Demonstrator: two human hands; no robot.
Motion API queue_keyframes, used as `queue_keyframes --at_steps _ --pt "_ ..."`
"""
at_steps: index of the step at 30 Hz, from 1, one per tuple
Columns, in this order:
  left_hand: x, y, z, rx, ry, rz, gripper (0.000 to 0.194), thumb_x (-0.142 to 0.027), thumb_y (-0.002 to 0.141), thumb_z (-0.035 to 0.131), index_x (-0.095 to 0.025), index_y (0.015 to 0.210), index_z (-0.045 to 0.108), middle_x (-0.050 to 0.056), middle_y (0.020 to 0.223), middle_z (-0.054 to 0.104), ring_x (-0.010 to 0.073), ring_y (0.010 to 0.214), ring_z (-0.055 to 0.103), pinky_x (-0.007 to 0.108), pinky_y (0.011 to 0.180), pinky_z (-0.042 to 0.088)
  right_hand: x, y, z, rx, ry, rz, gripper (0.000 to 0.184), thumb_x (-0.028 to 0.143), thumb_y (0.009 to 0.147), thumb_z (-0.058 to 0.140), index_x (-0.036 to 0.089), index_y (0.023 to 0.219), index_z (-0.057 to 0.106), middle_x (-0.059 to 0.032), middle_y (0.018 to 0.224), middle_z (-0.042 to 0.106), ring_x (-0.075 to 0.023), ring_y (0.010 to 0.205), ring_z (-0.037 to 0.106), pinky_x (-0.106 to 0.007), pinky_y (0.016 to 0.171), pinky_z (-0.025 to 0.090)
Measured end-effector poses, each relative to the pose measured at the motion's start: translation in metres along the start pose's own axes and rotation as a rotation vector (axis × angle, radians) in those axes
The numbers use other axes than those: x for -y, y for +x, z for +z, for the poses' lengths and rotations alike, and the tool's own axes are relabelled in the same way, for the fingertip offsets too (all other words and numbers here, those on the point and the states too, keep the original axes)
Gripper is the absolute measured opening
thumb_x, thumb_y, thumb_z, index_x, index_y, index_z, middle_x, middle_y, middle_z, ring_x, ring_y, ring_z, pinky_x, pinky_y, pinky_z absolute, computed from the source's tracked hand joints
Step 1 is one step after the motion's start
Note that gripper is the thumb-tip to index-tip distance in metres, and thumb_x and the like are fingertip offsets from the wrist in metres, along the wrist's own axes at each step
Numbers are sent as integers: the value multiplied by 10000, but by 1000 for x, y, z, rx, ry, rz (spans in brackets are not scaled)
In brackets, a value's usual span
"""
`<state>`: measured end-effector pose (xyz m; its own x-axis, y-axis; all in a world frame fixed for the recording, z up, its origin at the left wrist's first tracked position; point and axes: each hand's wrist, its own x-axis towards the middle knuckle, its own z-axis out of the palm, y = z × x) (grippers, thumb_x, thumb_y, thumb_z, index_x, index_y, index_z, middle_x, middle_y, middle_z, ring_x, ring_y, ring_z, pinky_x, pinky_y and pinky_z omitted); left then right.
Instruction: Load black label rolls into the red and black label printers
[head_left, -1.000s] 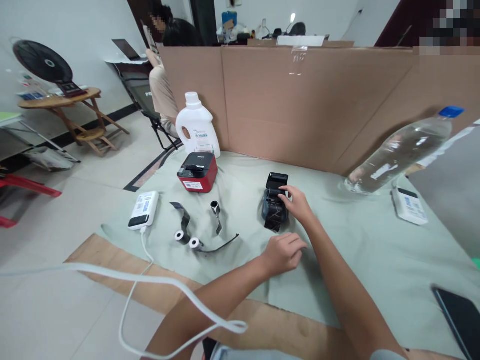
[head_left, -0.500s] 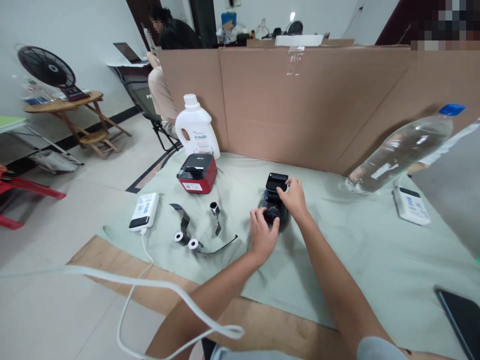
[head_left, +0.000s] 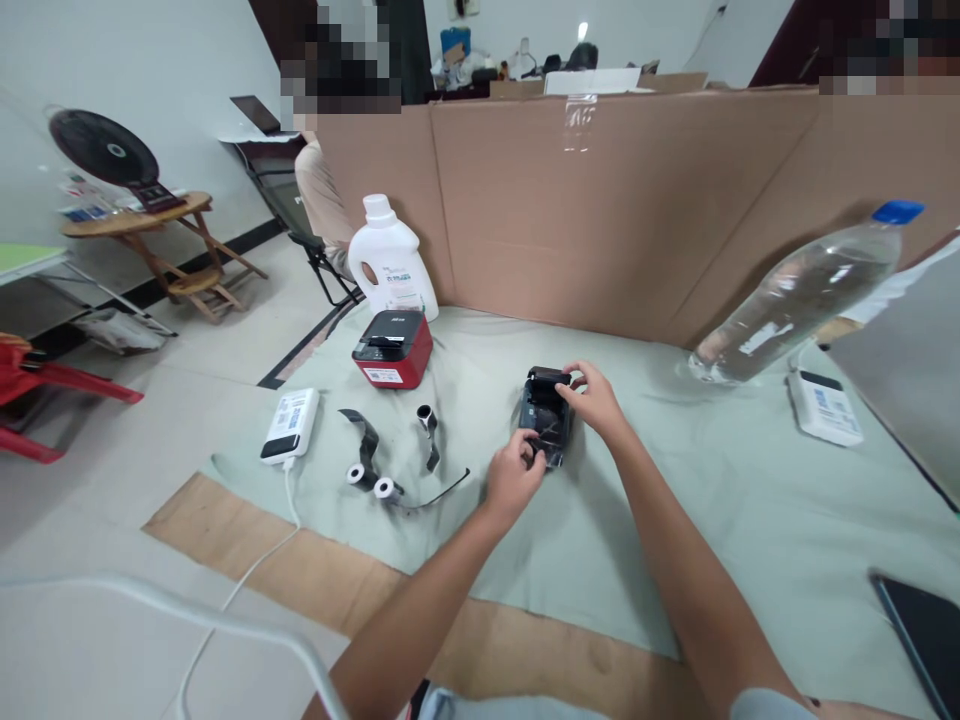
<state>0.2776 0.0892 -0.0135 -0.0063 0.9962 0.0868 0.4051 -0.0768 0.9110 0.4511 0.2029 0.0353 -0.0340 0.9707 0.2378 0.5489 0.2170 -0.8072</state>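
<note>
A small black printer (head_left: pixel 545 413) stands on the pale green cloth (head_left: pixel 675 500) at the middle of the table, its lid tipped partly down over the body. My right hand (head_left: pixel 596 396) grips the lid at its right top edge with curled fingers. My left hand (head_left: pixel 514 477) pinches the printer's front lower edge, where a dark strip hangs out. Both forearms reach in from the bottom of the view.
Left of the printer lie loose dark ribbon strips with small white rolls (head_left: pixel 375 487), a red printer (head_left: pixel 393 348), a white power bank (head_left: pixel 289 425) with its cable and a white jug (head_left: pixel 391 262). A clear bottle (head_left: pixel 795 295), a white device (head_left: pixel 823 407), a dark phone (head_left: pixel 919 630) and cardboard walls (head_left: pixel 600 210) stand right and behind.
My left hand came up from the cloth to the printer's front and now pinches its lower edge. My right hand has swung the raised lid down toward the body.
</note>
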Motion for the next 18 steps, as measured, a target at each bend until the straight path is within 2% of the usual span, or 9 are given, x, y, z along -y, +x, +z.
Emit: queue_keyframes --at_steps 3,9,13,18 --pt "1 -2 -1 7 -10 -4 144 -188 860 588 -215 989 647 -79 606 490 115 586 507 224 610 349 0 -3 -3 90 -22 24 214 308 760 665 207 944 626 -77 1121 591 -182 809 616 -385 874 524" --pt "4 1 -2 3 -67 21 134 -155 821 569 -197 898 670 -76 586 455 103 562 459 221 596 330 -1 -4 -1 198 -101 71 189 282 798 700 206 969 675 -70 1130 563 -167 837 610 -387 962 512" --pt "4 2 -1 11 -59 7 137 -154 814 568 -195 872 685 -71 582 478 104 564 469 222 600 333 -10 -1 5 179 -153 169 372 300 805 726 210 1156 642 -84 1178 573 -190 899 623 -392 982 501" --pt "0 1 -2 26 -13 -13 138 -152 814 577 -201 857 699 -62 596 513 110 580 481 229 609 332 -11 5 4 299 -141 335 500 322 842 718 205 1302 563 -97 1153 612 -237 1040 635 -367 942 519"
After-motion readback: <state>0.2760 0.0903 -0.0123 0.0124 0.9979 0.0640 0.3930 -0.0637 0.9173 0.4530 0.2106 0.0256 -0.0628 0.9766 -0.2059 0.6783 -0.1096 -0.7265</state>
